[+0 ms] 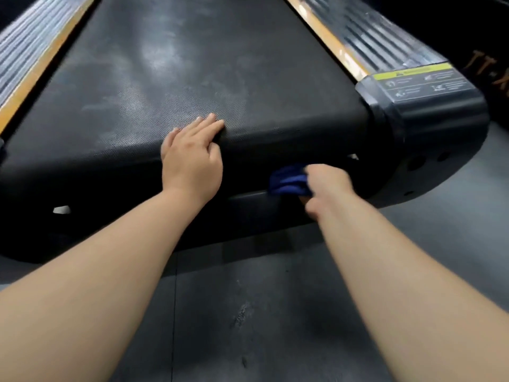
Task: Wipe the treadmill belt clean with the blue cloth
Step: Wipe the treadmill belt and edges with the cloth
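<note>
The black textured treadmill belt stretches away from me, with pale dusty smears along its middle. My left hand lies flat with straight fingers on the belt's rounded rear edge. To its right and lower down, my right hand grips the bunched blue cloth against the curved rear face of the belt, just above the dark rear cover. Motion blur softens that hand and the cloth, and part of the cloth is hidden by the fingers.
Ribbed grey side rails with orange strips run along both sides, the right rail ending in a black end cap with a yellow-green warning label. Grey rubber floor lies below me. A dark object with orange lettering stands far right.
</note>
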`<state>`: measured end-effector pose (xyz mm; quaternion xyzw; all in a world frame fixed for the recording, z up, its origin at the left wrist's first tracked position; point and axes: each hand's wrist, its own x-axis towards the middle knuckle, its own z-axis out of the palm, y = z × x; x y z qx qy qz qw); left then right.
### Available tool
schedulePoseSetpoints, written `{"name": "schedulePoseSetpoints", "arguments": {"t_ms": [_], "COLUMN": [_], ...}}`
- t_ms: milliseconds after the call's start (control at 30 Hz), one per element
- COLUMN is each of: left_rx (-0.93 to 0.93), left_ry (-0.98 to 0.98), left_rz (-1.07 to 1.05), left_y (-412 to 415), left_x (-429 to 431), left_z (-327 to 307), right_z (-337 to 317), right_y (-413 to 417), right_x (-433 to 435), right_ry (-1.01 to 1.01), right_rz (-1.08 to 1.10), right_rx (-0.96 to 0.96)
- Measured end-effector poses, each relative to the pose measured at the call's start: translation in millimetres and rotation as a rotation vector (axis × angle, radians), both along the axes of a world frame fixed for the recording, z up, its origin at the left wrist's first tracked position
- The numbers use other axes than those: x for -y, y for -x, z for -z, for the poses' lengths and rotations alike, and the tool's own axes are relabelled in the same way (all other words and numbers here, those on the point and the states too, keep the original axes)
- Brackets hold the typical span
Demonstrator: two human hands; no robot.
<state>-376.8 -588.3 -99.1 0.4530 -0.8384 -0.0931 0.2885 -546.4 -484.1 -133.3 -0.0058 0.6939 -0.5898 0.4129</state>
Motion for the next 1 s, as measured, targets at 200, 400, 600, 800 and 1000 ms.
{"name": "schedulePoseSetpoints", "arguments": {"t_ms": [200, 400, 600, 800, 1000], "left_rx": [0.026, 0.062, 0.040, -0.223, -0.155], "left_ry": [0.026, 0.018, -0.109, -0.323, -0.203], "left_rz": [0.002, 0.021, 0.067, 0.119, 0.101], "left_y": [0.4, -3.3, -4.2, -29.0, -24.8], "left_x": [-2.6, -2.3, 1.1, 4.5, -2.5], "left_z": [0.2, -0.6, -9.4, -26.1, -20.4], "right_z": [1.6, -29.5, -25.0, -0.2, -7.8], "right_y": [-57.3, -9.1, 13.5, -75.9, -30.6], "right_x": [42.9, 11.3, -17.5, 1.2, -7.6], "right_ry": [-0.025, -0.058, 0.268, 0.317, 0.193], "right_rz": [-0.249, -0.170, 0.632, -0.001, -0.224], "right_rx": [0.221, -0.166, -0.257, -1.072, -1.362]}}
